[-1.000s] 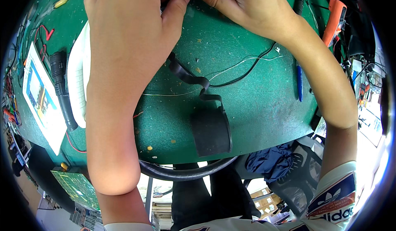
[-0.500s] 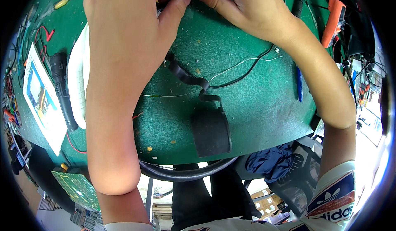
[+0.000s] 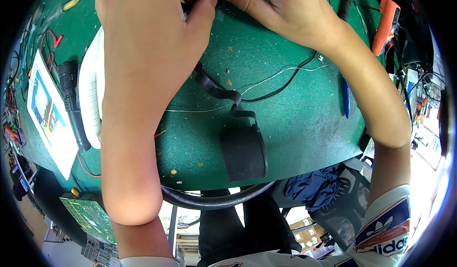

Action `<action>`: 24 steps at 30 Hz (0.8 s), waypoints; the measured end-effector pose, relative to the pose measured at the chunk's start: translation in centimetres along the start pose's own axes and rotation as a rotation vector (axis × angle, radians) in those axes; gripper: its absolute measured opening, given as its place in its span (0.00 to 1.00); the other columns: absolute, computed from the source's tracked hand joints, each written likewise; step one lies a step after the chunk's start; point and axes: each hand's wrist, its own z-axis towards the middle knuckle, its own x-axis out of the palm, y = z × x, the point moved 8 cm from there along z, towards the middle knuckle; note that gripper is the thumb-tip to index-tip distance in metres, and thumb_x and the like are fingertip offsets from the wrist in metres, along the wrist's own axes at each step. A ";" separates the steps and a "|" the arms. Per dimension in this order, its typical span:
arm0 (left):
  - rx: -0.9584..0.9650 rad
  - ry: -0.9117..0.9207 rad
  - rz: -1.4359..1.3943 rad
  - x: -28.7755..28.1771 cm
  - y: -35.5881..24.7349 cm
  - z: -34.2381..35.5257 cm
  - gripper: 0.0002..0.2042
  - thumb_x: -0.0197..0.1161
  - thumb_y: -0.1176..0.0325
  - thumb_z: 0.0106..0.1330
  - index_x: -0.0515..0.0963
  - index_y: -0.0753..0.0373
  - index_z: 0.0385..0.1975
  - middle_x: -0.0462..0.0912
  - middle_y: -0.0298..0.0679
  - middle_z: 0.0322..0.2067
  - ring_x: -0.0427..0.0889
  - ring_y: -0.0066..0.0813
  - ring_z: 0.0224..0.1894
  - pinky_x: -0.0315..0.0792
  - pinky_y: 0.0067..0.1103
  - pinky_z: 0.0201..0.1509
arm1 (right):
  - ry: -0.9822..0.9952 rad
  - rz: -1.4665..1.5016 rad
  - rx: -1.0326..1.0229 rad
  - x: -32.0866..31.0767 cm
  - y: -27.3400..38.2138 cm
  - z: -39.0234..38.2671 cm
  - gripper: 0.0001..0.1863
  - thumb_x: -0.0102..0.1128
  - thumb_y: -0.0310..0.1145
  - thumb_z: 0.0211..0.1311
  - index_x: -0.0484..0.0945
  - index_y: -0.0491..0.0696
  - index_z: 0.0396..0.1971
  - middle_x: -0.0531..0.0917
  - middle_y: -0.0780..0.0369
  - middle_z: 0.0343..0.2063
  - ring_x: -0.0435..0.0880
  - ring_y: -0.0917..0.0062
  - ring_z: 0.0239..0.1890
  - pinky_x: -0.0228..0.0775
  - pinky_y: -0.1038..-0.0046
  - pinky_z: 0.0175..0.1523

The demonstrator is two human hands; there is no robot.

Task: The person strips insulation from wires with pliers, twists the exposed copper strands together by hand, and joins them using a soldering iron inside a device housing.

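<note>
My left hand and my right hand meet at the top edge of the view, fingers closed in a pinch around a tiny piece too small and hidden to name. Below them on the green mat lie a black strap leading to a curved black pad, a black cable and thin pale wires. A white rounded object is partly hidden behind my left forearm.
At the left are a black flashlight, a printed sheet, red leads and a circuit board. At the right lie an orange tool and a blue pen. Below the bench stands a chair with dark cloth.
Both hands stay in nearly the same place, with only slight shifts of the thumbs and fingertips. The objects on the mat have not moved.
</note>
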 end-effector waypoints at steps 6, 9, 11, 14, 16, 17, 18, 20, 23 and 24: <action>0.126 -0.061 -0.058 -0.3 0.2 -0.2 0.02 0.67 0.77 0.53 0.80 0.64 0.25 0.82 0.39 0.26 0.79 0.43 0.42 0.56 0.49 0.72 | -0.092 0.078 -0.020 0.2 -0.1 -0.1 0.08 0.68 0.24 0.56 0.79 0.44 0.35 0.74 0.56 0.43 0.74 0.60 0.48 0.69 0.64 0.54; 0.073 -0.036 0.016 -0.5 -0.9 -0.2 0.03 0.69 0.76 0.53 0.81 0.64 0.25 0.83 0.39 0.26 0.79 0.43 0.42 0.57 0.48 0.72 | -0.124 0.086 -0.032 0.5 -0.6 -0.7 0.08 0.67 0.24 0.57 0.79 0.43 0.36 0.74 0.55 0.44 0.75 0.60 0.48 0.69 0.65 0.54; 0.025 0.003 0.009 -0.2 -0.6 -0.1 0.04 0.70 0.75 0.54 0.81 0.64 0.26 0.83 0.39 0.26 0.79 0.43 0.42 0.58 0.48 0.72 | -0.107 0.090 0.002 0.5 -0.7 -0.9 0.07 0.67 0.23 0.57 0.79 0.43 0.36 0.74 0.55 0.44 0.75 0.60 0.48 0.70 0.65 0.54; -0.012 0.040 -0.067 -0.2 0.5 0.1 0.04 0.70 0.75 0.54 0.82 0.64 0.27 0.83 0.40 0.26 0.79 0.43 0.42 0.58 0.48 0.72 | -0.085 0.068 -0.011 0.5 -0.6 -0.6 0.08 0.67 0.23 0.57 0.79 0.42 0.36 0.74 0.54 0.44 0.75 0.61 0.48 0.70 0.66 0.54; 0.014 0.020 -0.037 0.3 0.7 0.0 0.03 0.70 0.75 0.55 0.82 0.64 0.28 0.83 0.40 0.26 0.79 0.44 0.43 0.58 0.48 0.72 | -0.098 0.078 -0.035 0.5 -0.6 -0.6 0.08 0.67 0.23 0.57 0.79 0.42 0.36 0.74 0.54 0.43 0.75 0.61 0.48 0.70 0.66 0.53; 0.028 0.014 0.019 0.3 0.2 0.0 0.03 0.69 0.75 0.55 0.82 0.64 0.28 0.83 0.40 0.26 0.79 0.44 0.43 0.57 0.48 0.72 | -0.108 0.088 -0.038 0.5 -0.6 -0.6 0.08 0.67 0.23 0.57 0.79 0.42 0.36 0.74 0.54 0.43 0.75 0.61 0.48 0.70 0.66 0.53; 0.042 0.019 0.155 0.0 -1.9 0.2 0.03 0.69 0.76 0.55 0.82 0.64 0.28 0.83 0.40 0.26 0.79 0.44 0.43 0.57 0.48 0.72 | -0.119 0.099 -0.040 0.6 -0.6 -0.7 0.08 0.67 0.23 0.56 0.79 0.42 0.36 0.74 0.54 0.43 0.75 0.61 0.48 0.70 0.66 0.53; 0.082 -0.005 0.152 0.2 -1.9 0.1 0.02 0.67 0.76 0.56 0.82 0.64 0.29 0.83 0.41 0.26 0.79 0.45 0.43 0.57 0.49 0.72 | -0.114 0.094 -0.018 0.7 -0.7 -0.9 0.08 0.67 0.22 0.56 0.79 0.42 0.36 0.74 0.55 0.43 0.75 0.61 0.47 0.70 0.66 0.53; 0.112 -0.050 -0.107 0.5 1.6 -0.4 0.02 0.66 0.77 0.57 0.82 0.64 0.29 0.82 0.41 0.27 0.79 0.45 0.44 0.57 0.49 0.72 | -0.070 0.061 0.008 0.5 0.0 -0.1 0.08 0.67 0.22 0.56 0.79 0.42 0.36 0.74 0.55 0.42 0.75 0.62 0.47 0.70 0.66 0.53; 0.097 -0.033 -0.100 0.6 1.4 -0.3 0.02 0.66 0.77 0.58 0.82 0.64 0.29 0.83 0.41 0.27 0.79 0.45 0.44 0.56 0.48 0.73 | -0.063 0.058 0.017 0.4 -0.1 -0.2 0.08 0.67 0.22 0.56 0.79 0.43 0.36 0.74 0.55 0.42 0.75 0.62 0.47 0.70 0.66 0.53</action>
